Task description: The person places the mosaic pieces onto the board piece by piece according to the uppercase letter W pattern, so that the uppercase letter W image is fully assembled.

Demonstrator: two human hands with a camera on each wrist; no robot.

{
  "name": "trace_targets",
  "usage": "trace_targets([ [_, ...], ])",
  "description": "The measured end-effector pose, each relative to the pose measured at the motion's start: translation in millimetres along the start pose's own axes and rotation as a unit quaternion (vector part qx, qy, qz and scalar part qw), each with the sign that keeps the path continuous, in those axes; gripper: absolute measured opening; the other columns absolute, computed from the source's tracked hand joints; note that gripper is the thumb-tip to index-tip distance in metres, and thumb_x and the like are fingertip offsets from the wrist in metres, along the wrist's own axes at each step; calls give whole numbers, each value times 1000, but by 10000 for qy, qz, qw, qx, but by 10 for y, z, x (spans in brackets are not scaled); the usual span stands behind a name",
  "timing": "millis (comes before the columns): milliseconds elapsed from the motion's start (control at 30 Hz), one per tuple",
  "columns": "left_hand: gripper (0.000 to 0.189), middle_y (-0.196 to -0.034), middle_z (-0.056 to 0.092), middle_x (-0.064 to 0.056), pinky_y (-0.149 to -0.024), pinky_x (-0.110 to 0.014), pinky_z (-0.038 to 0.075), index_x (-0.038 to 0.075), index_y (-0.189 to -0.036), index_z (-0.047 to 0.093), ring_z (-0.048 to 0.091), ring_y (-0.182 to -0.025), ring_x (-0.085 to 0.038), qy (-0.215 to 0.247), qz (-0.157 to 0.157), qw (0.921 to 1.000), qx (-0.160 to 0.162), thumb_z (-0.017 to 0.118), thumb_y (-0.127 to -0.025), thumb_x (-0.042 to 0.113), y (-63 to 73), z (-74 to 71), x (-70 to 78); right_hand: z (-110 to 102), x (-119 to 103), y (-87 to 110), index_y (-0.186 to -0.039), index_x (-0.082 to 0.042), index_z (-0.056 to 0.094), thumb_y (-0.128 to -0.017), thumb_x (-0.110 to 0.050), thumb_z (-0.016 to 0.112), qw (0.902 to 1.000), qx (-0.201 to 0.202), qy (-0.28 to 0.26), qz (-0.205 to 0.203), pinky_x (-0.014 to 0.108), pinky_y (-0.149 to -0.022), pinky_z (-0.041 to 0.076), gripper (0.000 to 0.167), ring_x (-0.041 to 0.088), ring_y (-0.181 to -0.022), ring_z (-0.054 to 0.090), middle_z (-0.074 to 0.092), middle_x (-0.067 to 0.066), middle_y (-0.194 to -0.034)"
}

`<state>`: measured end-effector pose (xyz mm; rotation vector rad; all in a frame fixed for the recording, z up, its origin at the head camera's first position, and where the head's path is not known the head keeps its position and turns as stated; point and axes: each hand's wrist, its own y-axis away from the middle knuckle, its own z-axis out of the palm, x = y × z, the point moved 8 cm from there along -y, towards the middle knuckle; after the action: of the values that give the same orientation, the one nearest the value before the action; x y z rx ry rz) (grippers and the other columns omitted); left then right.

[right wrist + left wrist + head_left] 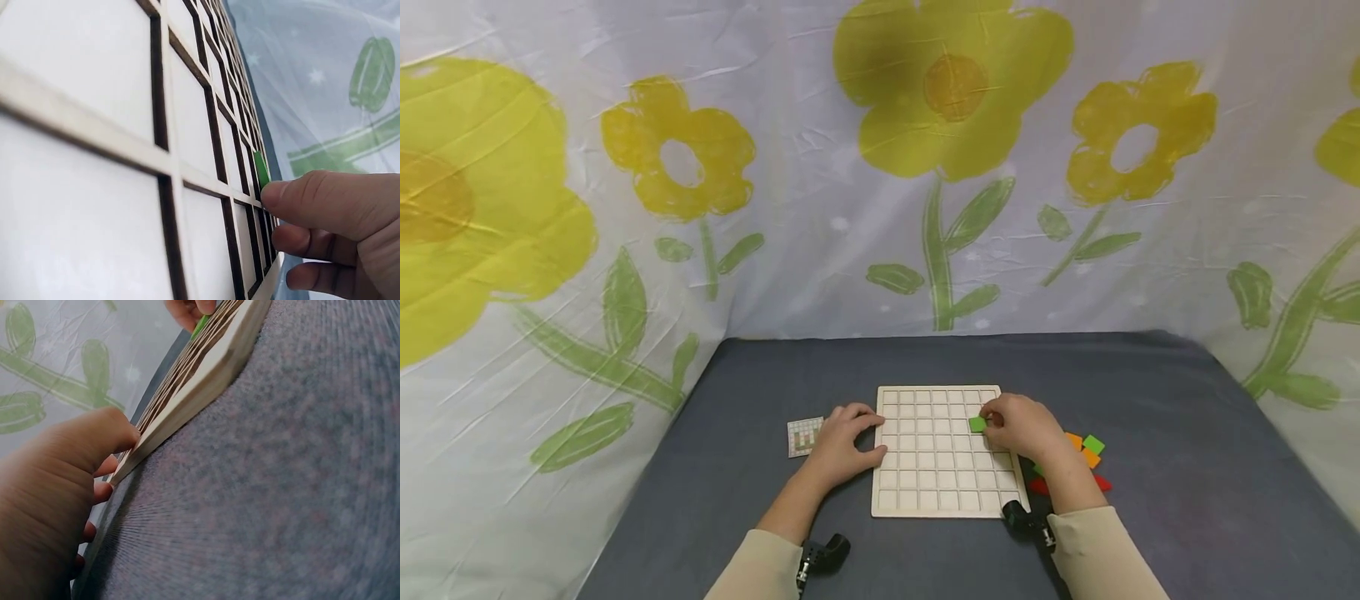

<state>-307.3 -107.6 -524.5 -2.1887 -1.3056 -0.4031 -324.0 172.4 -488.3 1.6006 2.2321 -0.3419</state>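
A pale wooden grid board (928, 458) with rows of square cells lies flat on the dark cloth. Between thumb and fingers my right hand (1026, 427) pinches a green square tile (977, 425) over the board's upper right cells. In the right wrist view the same green tile (261, 167) stands tilted at the grid, partly behind the thumb. My left hand (838, 446) rests at the board's left edge, thumb and fingers spread apart and touching it. The left wrist view has the thumb (119, 434) against the wooden edge.
Right of the board lie loose tiles: green (1093, 444), orange (1091, 458) and red (1102, 483), partly hidden by the right wrist. A small printed card (801, 437) with a grid pattern sits beside the left hand. A flowered curtain (820, 250) hangs behind the table.
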Motion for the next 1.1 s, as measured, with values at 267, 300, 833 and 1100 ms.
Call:
trace_targets([
  [267,43,-129,60,-2,-94,-50,43,21,-128,73,53,-113,-26,-21,-65,10000,31,79,-88,36,44,-21,2,60,-12,21,-119,-11,79,-91,-10,75,9993,-182,-340,37,34,-63,43,27,14,-68,50,65,1,-90],
  [300,43,-129,60,-2,-94,-50,43,20,-128,73,53,-112,-26,-14,-53,10000,43,79,-88,36,49,-29,4,65,-4,20,-119,-11,79,-92,-10,75,9990,-192,-393,85,33,-61,42,27,15,-66,48,67,2,-93],
  [833,31,-127,60,-2,-95,-51,42,25,-120,78,52,-112,-26,-30,122,9999,30,78,-90,32,112,-69,80,-356,273,284,-143,-4,61,-101,-20,67,9908,306,-1286,277,39,-61,41,44,22,-70,46,54,7,-99],
  [1100,28,-130,59,-3,-96,-51,41,28,-119,79,51,-114,-26,-39,56,9999,-104,78,-91,32,127,-67,59,-434,648,442,-135,0,65,-102,-19,66,9871,366,-1409,662,39,-64,44,38,24,-75,50,61,13,-105],
])
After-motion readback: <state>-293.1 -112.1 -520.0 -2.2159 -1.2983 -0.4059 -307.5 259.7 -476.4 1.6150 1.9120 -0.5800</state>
